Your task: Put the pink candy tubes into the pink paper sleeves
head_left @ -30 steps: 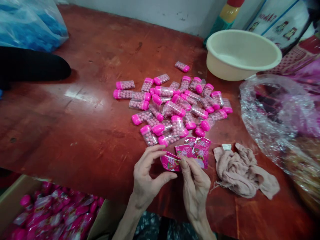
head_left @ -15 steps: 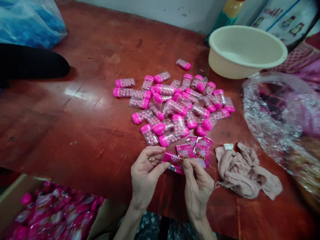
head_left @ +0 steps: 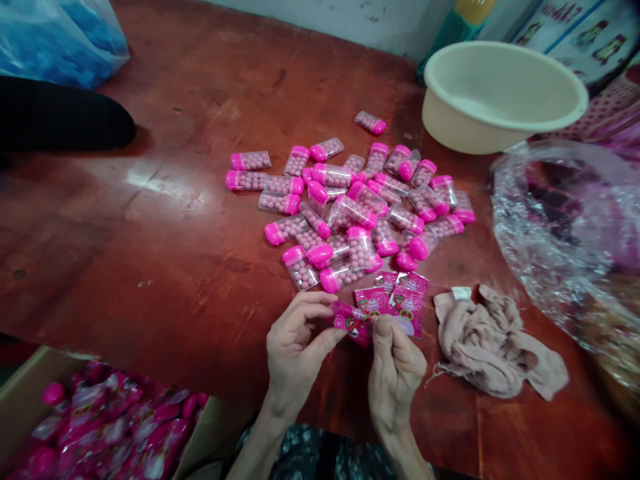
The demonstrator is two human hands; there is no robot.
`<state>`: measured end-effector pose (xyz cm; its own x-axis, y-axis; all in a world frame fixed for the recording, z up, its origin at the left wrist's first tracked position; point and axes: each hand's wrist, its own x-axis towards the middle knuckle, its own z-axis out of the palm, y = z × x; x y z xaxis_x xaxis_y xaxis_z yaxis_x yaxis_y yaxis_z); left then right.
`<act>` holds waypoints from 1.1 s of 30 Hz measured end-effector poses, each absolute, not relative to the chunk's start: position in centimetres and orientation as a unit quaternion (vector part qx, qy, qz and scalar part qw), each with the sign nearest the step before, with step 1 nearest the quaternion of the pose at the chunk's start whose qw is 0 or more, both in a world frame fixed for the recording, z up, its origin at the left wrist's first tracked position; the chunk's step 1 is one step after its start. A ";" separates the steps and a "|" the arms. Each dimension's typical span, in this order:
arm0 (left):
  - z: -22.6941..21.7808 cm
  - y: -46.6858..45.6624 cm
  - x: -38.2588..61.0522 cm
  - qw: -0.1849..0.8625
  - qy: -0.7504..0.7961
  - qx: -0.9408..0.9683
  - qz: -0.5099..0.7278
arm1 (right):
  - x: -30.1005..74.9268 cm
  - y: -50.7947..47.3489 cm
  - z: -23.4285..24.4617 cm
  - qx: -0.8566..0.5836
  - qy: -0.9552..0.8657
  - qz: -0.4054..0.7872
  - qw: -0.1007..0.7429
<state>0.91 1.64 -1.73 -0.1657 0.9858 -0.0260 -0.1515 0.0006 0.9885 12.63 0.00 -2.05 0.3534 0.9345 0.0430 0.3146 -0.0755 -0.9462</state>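
Note:
Between my two hands is a small pink printed wrapper. My left hand, with a ring on one finger, pinches its left end. The thumb and fingers of my right hand close on its right end. Several more flat pink wrappers lie on the table just beyond my right hand. Past them spreads a loose heap of clear candy containers with bright pink caps and pale pink balls inside. One container lies apart at the back.
A crumpled beige cloth lies to the right, near clear plastic bags. A cream basin stands at the back right. At lower left, a cardboard box holds pink-capped packages. A blue-filled bag and a black rounded object are at upper left.
Both hands stay on the wrapper, which has turned slightly so more of its printed face shows. My right fingers have curled in a little. The view has shifted slightly.

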 end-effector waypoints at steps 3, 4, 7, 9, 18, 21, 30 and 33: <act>-1.5 1.6 0.7 0.499 0.497 0.441 0.557 | 12.7 -0.1 -2.0 -0.649 -0.504 0.316 0.475; -1.4 1.5 0.7 0.500 0.502 0.443 0.549 | 12.8 -0.1 -1.9 -0.643 -0.518 0.320 0.465; -1.4 1.6 0.6 0.502 0.525 0.405 0.555 | 13.3 0.5 -1.3 -0.616 -0.561 0.348 0.429; -1.6 1.7 0.4 0.516 0.516 0.350 0.588 | 13.8 1.5 -0.8 -0.606 -0.581 0.339 0.425; -1.3 2.5 -2.3 0.536 0.488 0.142 0.673 | 13.3 7.0 -0.9 -0.570 -0.800 0.076 0.169; -1.3 2.4 -2.9 0.532 0.492 0.090 0.683 | 13.0 6.9 -1.2 -0.577 -0.797 0.070 0.164; -1.2 1.9 -3.3 0.536 0.479 0.114 0.686 | 12.1 4.1 0.0 -0.641 -0.576 0.341 0.375; -1.3 1.9 -2.9 0.523 0.490 0.142 0.683 | 11.3 2.9 1.2 -0.612 -0.440 0.491 0.436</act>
<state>-2.89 1.86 -1.33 -0.4133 0.8528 -0.3194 -0.5752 0.0274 0.8175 11.34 2.93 1.18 0.1306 0.9673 -0.2172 0.1113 -0.2320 -0.9663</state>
